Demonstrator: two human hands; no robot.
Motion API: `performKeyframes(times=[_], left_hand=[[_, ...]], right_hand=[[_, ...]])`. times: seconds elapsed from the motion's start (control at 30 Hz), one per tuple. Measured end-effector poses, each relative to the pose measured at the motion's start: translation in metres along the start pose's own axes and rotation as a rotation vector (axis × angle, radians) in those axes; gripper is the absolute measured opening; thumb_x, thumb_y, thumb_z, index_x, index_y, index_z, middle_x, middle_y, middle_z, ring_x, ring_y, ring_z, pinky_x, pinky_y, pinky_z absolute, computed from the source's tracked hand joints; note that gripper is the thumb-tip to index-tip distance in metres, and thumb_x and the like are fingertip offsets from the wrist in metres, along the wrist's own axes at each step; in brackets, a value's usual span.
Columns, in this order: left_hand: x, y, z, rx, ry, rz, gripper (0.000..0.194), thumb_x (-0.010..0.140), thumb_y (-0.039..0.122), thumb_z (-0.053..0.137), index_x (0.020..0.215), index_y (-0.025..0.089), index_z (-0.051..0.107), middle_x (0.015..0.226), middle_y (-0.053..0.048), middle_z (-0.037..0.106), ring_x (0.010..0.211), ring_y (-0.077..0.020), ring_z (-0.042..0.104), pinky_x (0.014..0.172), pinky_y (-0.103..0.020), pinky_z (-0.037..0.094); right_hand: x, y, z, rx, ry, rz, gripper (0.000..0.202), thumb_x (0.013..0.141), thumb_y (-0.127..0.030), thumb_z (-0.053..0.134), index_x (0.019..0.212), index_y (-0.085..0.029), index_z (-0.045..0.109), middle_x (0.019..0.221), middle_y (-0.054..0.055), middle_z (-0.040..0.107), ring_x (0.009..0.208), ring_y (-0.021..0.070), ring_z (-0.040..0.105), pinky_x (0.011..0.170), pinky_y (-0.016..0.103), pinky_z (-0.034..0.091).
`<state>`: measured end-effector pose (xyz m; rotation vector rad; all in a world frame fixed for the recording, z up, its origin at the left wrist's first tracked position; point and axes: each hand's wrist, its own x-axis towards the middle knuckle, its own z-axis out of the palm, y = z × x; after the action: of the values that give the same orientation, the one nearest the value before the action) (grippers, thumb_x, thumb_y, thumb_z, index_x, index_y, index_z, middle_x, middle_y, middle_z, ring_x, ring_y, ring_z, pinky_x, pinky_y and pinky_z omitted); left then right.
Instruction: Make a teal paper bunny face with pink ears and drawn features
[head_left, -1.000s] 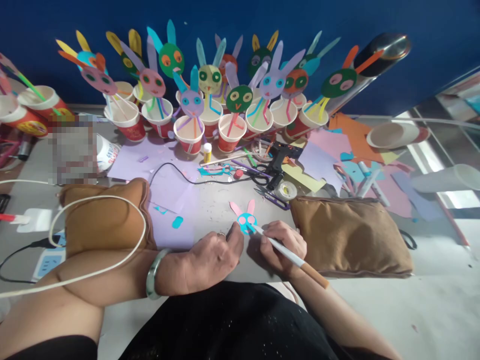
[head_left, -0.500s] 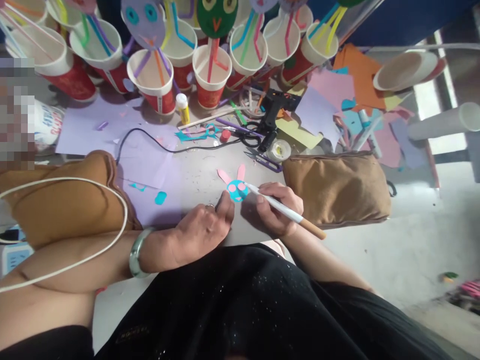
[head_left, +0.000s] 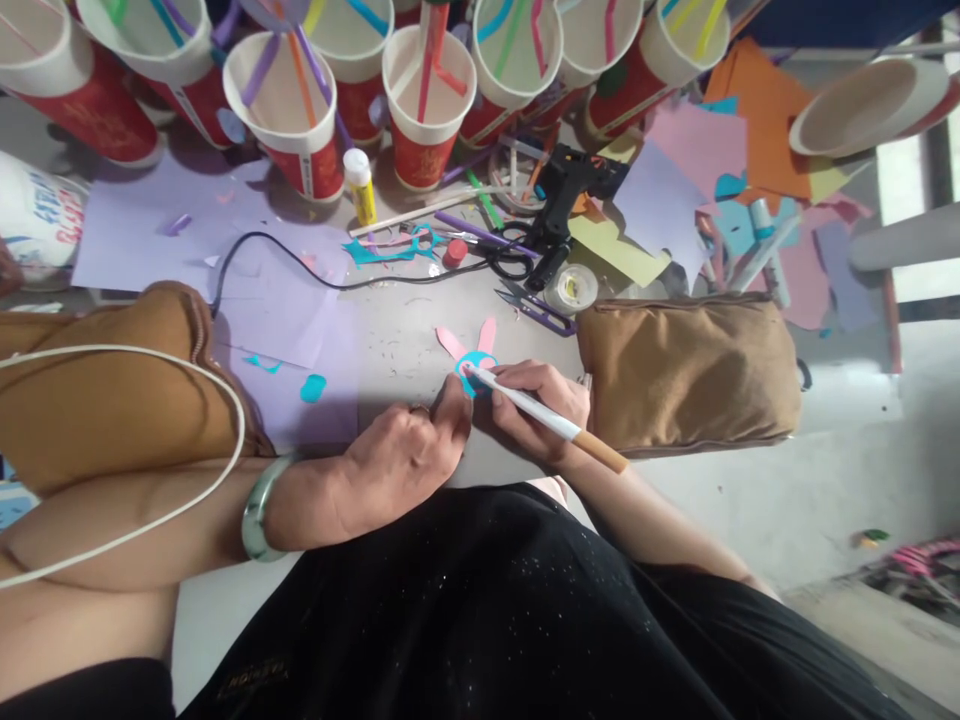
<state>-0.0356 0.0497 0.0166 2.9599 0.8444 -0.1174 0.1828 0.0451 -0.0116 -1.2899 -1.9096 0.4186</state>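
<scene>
1. Brown cushion, left, under the left forearm.
2. Left hand, fingers loosely curled, thumb tip pressing the paper rabbit face at table centre.
3. Right hand, closed around a white pen, tip on the face.
4. Brown pouch, right.

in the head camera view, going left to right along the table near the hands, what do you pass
Left brown cushion → teal paper scrap → left hand → paper rabbit face → right hand holding a pen → right brown cushion.
</scene>
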Motion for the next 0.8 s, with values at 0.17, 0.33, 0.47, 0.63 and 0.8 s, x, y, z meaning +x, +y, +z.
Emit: performKeyframes(times=[0.17, 0.33, 0.47, 0.63, 0.8], left_hand=[[0.0015, 0.0007, -0.0039, 0.032, -0.033, 0.022, 0.051, 0.101, 0.021, 0.051, 0.147, 0.001, 0.052, 0.16, -0.032, 0.043, 0.061, -0.0134, 0.066, 0.051, -0.03, 0.05], [0.0019, 0.0015, -0.0076, 0.001, -0.101, -0.002, 0.053, 0.101, 0.022, 0.05, 0.152, 0.006, 0.05, 0.163, -0.029, 0.04, 0.066, -0.015, 0.068, 0.055, -0.031, 0.053], [0.0027, 0.0017, -0.0083, 0.013, -0.085, 0.004, 0.053, 0.101, 0.022, 0.053, 0.151, 0.005, 0.051, 0.16, -0.03, 0.044, 0.064, -0.0145, 0.068, 0.054, -0.03, 0.053], [0.0035, 0.0018, -0.007, 0.075, -0.034, 0.023, 0.05, 0.1, 0.02, 0.053, 0.146, 0.001, 0.055, 0.158, -0.032, 0.047, 0.062, -0.0148, 0.067, 0.051, -0.03, 0.052], [0.0031, 0.0022, -0.0086, 0.112, -0.035, 0.032, 0.049, 0.101, 0.02, 0.05, 0.146, 0.002, 0.055, 0.157, -0.03, 0.048, 0.06, -0.0139, 0.065, 0.05, -0.03, 0.052]], right_hand=[[-0.0009, -0.0004, -0.0006, 0.018, -0.028, 0.04, 0.011, 0.093, -0.02, 0.065, 0.102, -0.023, 0.06, 0.093, 0.006, 0.079, 0.084, 0.0184, 0.08, 0.067, 0.029, 0.065], [-0.0021, 0.0004, 0.0013, 0.02, -0.023, 0.022, 0.014, 0.091, -0.018, 0.067, 0.103, -0.023, 0.061, 0.093, 0.005, 0.08, 0.083, 0.019, 0.08, 0.068, 0.028, 0.066], [-0.0019, 0.0016, 0.002, 0.003, -0.02, 0.003, 0.015, 0.09, -0.018, 0.069, 0.102, -0.023, 0.062, 0.092, 0.005, 0.08, 0.082, 0.0189, 0.08, 0.067, 0.028, 0.065], [-0.0006, 0.0019, 0.0016, 0.021, -0.028, 0.001, 0.014, 0.09, -0.018, 0.07, 0.102, -0.022, 0.063, 0.091, 0.006, 0.08, 0.082, 0.0181, 0.08, 0.067, 0.027, 0.065], [0.0011, 0.0007, 0.0008, 0.013, -0.039, 0.002, 0.014, 0.09, -0.018, 0.07, 0.102, -0.023, 0.062, 0.091, 0.004, 0.079, 0.08, 0.0173, 0.079, 0.067, 0.028, 0.066]])
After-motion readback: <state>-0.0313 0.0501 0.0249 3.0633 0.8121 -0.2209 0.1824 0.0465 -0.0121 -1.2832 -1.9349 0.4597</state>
